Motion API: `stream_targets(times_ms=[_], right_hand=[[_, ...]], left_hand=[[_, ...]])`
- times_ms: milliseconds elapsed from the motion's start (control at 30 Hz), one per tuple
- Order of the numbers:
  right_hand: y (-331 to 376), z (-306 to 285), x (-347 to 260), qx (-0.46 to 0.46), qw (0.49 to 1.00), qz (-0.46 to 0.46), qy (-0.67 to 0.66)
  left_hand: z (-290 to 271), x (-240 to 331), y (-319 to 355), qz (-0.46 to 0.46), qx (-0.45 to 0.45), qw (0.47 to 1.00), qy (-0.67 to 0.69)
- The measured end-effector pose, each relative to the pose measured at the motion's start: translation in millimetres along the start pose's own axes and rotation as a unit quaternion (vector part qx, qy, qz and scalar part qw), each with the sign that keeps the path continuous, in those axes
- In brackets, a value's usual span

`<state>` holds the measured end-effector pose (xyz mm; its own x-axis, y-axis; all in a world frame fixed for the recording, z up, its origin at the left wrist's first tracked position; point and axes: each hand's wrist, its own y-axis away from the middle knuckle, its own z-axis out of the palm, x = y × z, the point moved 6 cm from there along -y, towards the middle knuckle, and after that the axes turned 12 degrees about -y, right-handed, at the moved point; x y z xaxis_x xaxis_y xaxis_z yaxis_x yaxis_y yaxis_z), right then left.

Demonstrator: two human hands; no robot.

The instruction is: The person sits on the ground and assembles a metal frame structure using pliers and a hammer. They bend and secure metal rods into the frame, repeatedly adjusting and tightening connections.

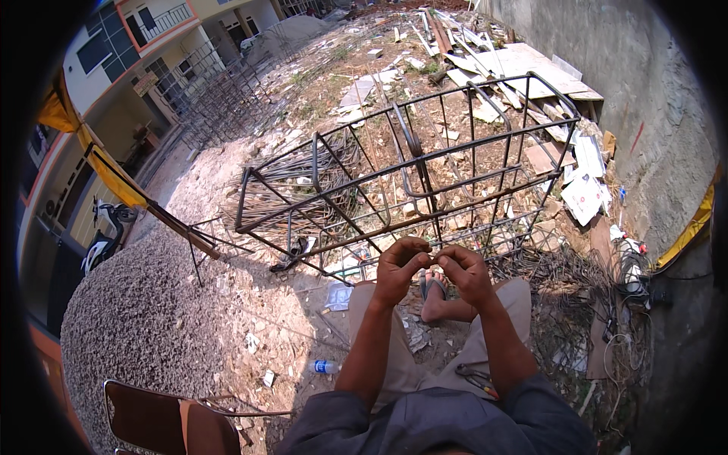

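Observation:
My left hand (398,271) and my right hand (465,274) meet in front of me, above my knees, each with thumb and fingers pinched together. Whatever lies between the fingertips is too small to make out. Just beyond them stands a long cage of dark steel reinforcing bars (425,158), with rectangular hoops along its length; my hands overlap its near lower edge in the picture. A pair of pliers or pincers with orange-red on the handle (478,377) rests on my right thigh.
A gravel heap (144,334) rises at left, behind a brown chair (148,417). A water bottle (324,367) lies on the ground. Bundled steel rods (280,193) lie beyond the cage. Boards (523,68) are piled along the concrete wall (660,98). Yellow tarpaulin (114,174) hangs from a pole.

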<state>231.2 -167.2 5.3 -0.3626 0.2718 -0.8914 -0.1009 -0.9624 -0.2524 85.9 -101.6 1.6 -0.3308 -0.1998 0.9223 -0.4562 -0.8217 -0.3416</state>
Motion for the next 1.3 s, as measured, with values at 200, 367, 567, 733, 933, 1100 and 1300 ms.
stream_targets(times_ms=[200, 367, 567, 733, 933, 1100, 1300], right_hand=[[2.7, 5.1, 10.9, -0.027, 0.983, 0.105, -0.147], [6.7, 17.8, 16.2, -0.009, 0.951, 0.146, -0.273], [12.9, 22.9, 27.6, -0.029, 0.899, 0.188, -0.394], [14.1, 17.3, 27.1, -0.048, 0.887, 0.214, -0.407], [13.8, 22.6, 30.7, -0.055, 0.870, 0.211, -0.443], [15.6, 25.6, 35.6, 0.022, 0.901, 0.194, -0.387], [17.9, 29.3, 30.4, 0.095, 0.950, 0.149, -0.257]], left_hand=[[-5.3, 1.5, 0.1, 0.026, 0.021, 0.999, -0.008], [-3.1, 5.5, -5.2, 0.071, 0.045, 0.996, -0.013], [-5.7, 3.5, -7.9, 0.052, -0.003, 0.998, -0.022], [-0.6, 19.5, -10.2, 0.028, -0.046, 0.997, -0.062], [-4.8, 19.3, -14.3, 0.080, -0.040, 0.994, -0.070], [-10.9, 11.7, -11.2, 0.092, 0.035, 0.991, -0.092], [-14.2, 8.4, -9.1, 0.078, 0.051, 0.993, -0.079]])
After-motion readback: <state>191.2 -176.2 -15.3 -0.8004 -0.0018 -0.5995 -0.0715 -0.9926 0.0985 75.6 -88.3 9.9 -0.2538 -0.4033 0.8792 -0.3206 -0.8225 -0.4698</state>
